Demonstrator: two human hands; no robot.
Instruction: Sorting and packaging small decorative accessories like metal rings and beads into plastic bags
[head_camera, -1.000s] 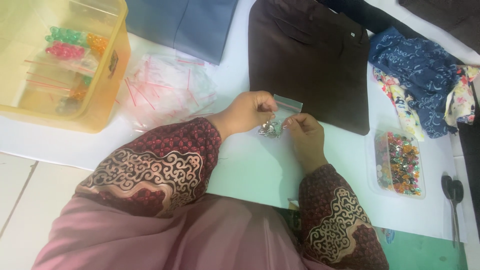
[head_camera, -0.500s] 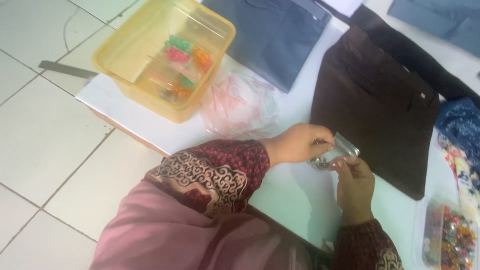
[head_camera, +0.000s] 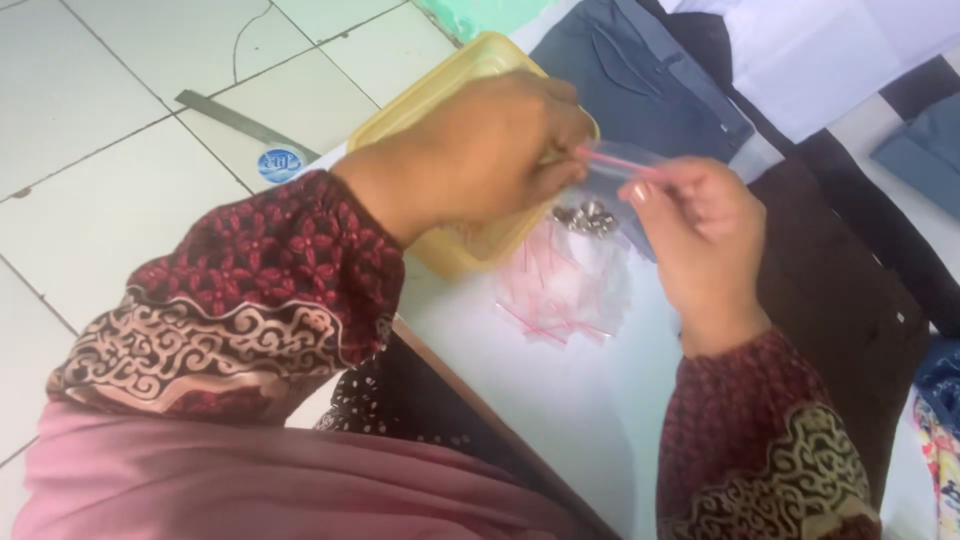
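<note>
White surface (head_camera: 590, 400) w/ tiled floor at left. Vs half a sec ago, view has swung in closer — hands now raised over the yellow tub (head_camera: 455, 85), whose contents are hidden. Left hand (head_camera: 480, 150) & right hand (head_camera: 700, 235) both pinch the small clear zip bag (head_camera: 610, 185) by its pink strip; silvery bits inside, too blurred to ID. Empty bags (head_camera: 565, 285) lie beneath; dark garments (head_camera: 840, 280) beyond.

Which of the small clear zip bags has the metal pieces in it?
The bag held up between the left hand and right hand; small silvery pieces sit in it. The pile of bags on the white table looks empty.
</note>
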